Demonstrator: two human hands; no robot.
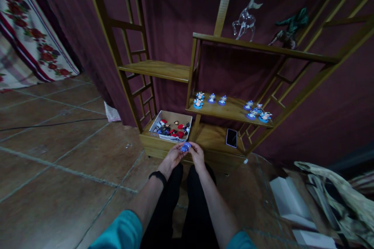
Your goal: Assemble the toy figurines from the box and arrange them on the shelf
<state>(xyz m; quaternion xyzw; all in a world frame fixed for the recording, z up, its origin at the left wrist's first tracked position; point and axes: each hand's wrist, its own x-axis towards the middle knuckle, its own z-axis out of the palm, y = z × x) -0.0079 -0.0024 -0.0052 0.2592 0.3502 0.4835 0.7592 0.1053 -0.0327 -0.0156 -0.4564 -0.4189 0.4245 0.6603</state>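
Observation:
Between my two hands, just in front of the low shelf, is a small purple-blue figurine [185, 147]. My left hand [174, 155] grips it from the left, and my right hand [196, 155] has its fingers closed on its right side. Fingers cover part of the figurine, so its details are hard to make out. Right behind my hands, an open cardboard box [155, 123] holds several small red, black and white figurines. On the middle shelf [230, 109] stand several blue and purple figurines on round bases, one group at the left end, another at the right.
A phone [231, 138] lies on the bottom shelf, right of the box. The top shelf carries a clear glass horse figure [246, 19] and a dark green statue [292, 27]. White boxes [290, 198] and cloth lie on the floor at right. A black cable [58, 124] crosses the tiles at left.

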